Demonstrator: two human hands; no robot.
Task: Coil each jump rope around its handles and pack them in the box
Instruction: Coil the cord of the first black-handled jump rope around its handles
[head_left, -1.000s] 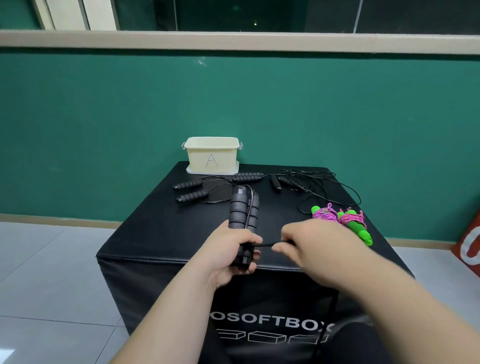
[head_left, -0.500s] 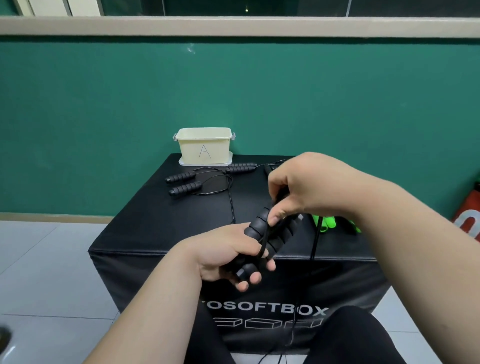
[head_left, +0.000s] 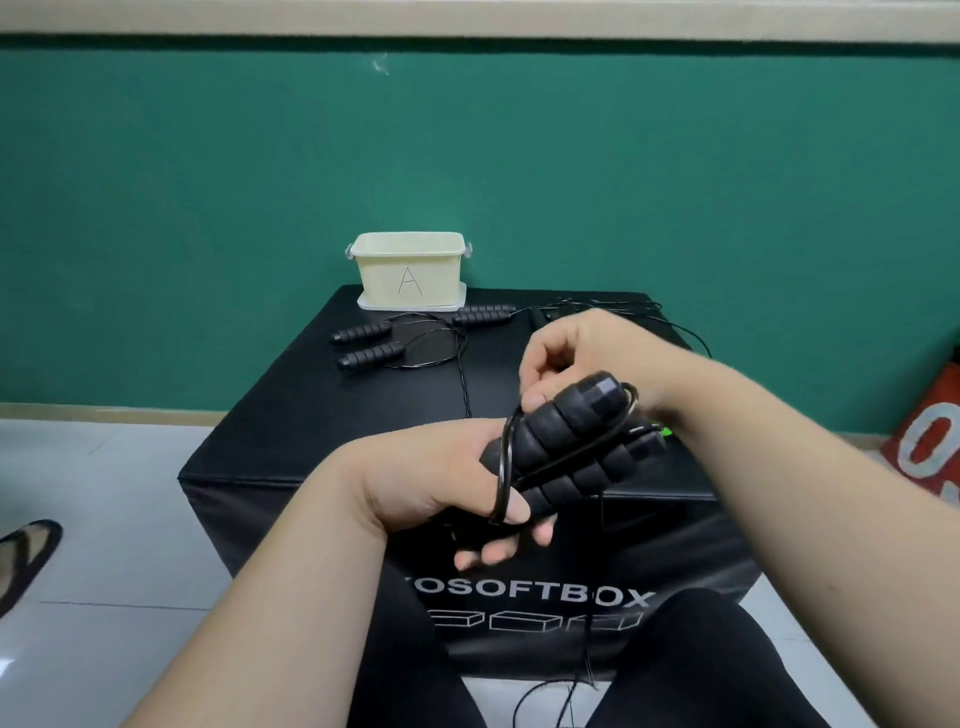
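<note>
My left hand (head_left: 441, 483) grips a pair of black ribbed jump-rope handles (head_left: 571, 441), held together and tilted up to the right. A black cord (head_left: 504, 467) loops round the handles and over my left thumb. My right hand (head_left: 582, 358) is just behind the handles' upper end, fingers curled and pinching the cord. More cord hangs down between my legs (head_left: 587, 670). The cream box marked A (head_left: 410, 275) stands at the far edge of the black soft box (head_left: 291, 431). Other black ropes (head_left: 374, 345) lie loose in front of it.
A speck of green handle (head_left: 664, 431) shows behind my right wrist. Loose black cord (head_left: 623, 306) lies at the back right of the soft box. A red object (head_left: 930, 441) leans at the right wall, a dark shoe (head_left: 26, 556) at the left.
My right hand has carried the cord round the handles, adding a loop over my left thumb. The handles now tilt further to the right, and the camera has dipped.
</note>
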